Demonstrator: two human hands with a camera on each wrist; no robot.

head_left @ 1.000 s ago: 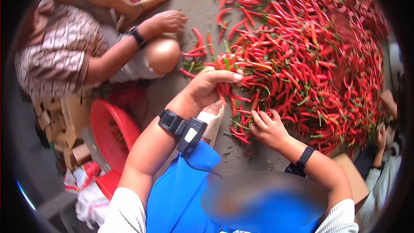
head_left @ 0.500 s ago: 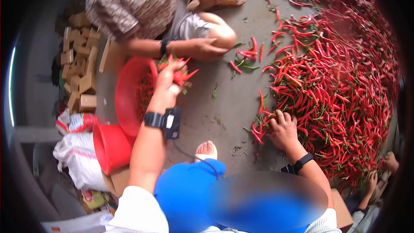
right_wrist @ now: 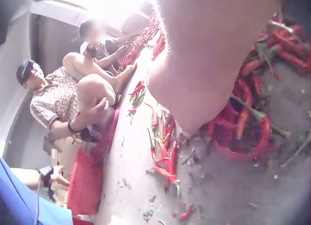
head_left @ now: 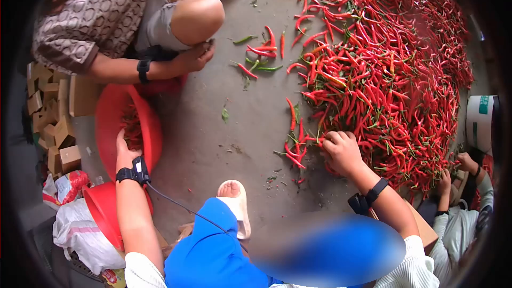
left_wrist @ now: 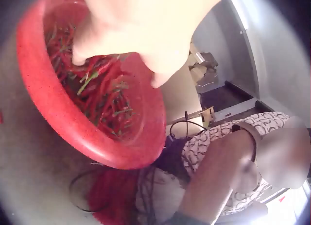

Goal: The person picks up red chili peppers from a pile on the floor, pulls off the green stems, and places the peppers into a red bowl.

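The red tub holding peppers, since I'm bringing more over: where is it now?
In the head view, the red tub is at left, the left hand in its opening, cardboard boxes to its left and another red tub below it.

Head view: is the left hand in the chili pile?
No, the left hand is at the red basin, well apart from the chili pile.

plain grey floor (head_left: 213, 122), kinda gritty, with dark crumbs (head_left: 273, 177) scattered around. small brown cardboard boxes (head_left: 50, 122) heaped over on the left, a flat pale grey wall (right_wrist: 51, 35) past that, and really harsh white light (right_wrist: 121, 9) at the far end.
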